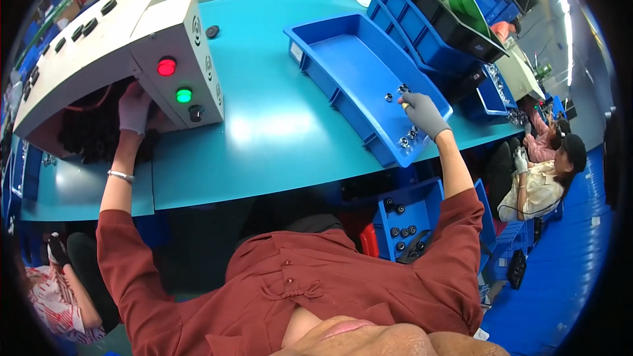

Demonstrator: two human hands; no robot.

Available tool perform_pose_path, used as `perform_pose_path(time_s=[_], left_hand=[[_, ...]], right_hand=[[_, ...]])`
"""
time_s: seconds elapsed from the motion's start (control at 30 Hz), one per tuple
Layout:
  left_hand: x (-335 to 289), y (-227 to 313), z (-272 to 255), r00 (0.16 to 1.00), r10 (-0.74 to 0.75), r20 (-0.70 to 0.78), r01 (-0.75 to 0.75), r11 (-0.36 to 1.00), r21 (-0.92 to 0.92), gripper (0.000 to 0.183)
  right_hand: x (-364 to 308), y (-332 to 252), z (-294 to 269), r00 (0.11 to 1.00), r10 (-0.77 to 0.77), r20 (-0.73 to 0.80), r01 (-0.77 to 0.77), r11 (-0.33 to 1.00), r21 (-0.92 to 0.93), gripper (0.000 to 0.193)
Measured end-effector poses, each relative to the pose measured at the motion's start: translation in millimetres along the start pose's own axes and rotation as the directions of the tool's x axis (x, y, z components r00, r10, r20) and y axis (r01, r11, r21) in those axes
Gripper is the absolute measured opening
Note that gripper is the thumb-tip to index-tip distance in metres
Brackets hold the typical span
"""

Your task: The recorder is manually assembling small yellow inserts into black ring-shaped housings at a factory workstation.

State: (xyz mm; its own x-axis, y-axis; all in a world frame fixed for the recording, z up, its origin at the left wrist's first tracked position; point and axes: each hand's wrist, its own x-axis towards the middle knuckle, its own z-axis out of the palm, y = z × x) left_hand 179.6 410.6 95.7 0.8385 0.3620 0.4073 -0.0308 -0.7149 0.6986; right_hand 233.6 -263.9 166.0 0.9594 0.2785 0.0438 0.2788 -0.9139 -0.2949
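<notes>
My left hand (134, 109), in a pale glove, reaches into the opening of a white machine (178, 39) at the left. Its fingers are lost in the shade there, beside a heap of small black round parts (89, 135). My right hand (425, 114), in a grey glove with fingertips bare, is over the right end of a shallow blue tray (343, 59). Its fingers are drawn together next to a few small shiny metal parts (404, 88); whatever they hold is too small to make out. More metal parts (409, 137) lie in the tray's near corner.
A red lamp (167, 66), a green lamp (184, 95) and a black knob (196, 113) sit on the machine's front. Stacked bins (428, 23) stand behind the tray. Below the table edge, a blue bin (428, 198) holds black wheels. Co-workers sit at right and lower left.
</notes>
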Motion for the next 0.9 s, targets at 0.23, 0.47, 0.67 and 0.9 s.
perform_pose_path(time_s=[0.23, 0.47, 0.67, 0.9], left_hand=[[-105.4, 42.6, -24.9, 0.958, -0.284, 0.051, 0.239, 0.683, -0.691, 0.019], [-227.4, 143.9, 39.6, 0.835, -0.137, 0.532, 0.493, -0.241, -0.836, 0.027], [-241.1, 182.7, 77.6, 0.765, -0.002, 0.644, 0.557, -0.500, -0.663, 0.038], [-249.1, 195.6, 98.7, 0.692, 0.056, 0.720, 0.572, -0.651, -0.499, 0.040]], right_hand=[[49.7, 13.0, 31.8, 0.994, -0.104, -0.023, 0.102, 0.992, -0.073, 0.029], [61.8, 13.0, 42.1, 0.988, -0.114, 0.103, 0.128, 0.981, -0.143, 0.020], [21.5, -34.6, 26.2, 0.987, -0.155, 0.047, 0.150, 0.983, 0.103, 0.022], [-51.8, -113.1, 2.5, 0.971, -0.075, -0.228, 0.187, 0.830, 0.525, 0.024]])
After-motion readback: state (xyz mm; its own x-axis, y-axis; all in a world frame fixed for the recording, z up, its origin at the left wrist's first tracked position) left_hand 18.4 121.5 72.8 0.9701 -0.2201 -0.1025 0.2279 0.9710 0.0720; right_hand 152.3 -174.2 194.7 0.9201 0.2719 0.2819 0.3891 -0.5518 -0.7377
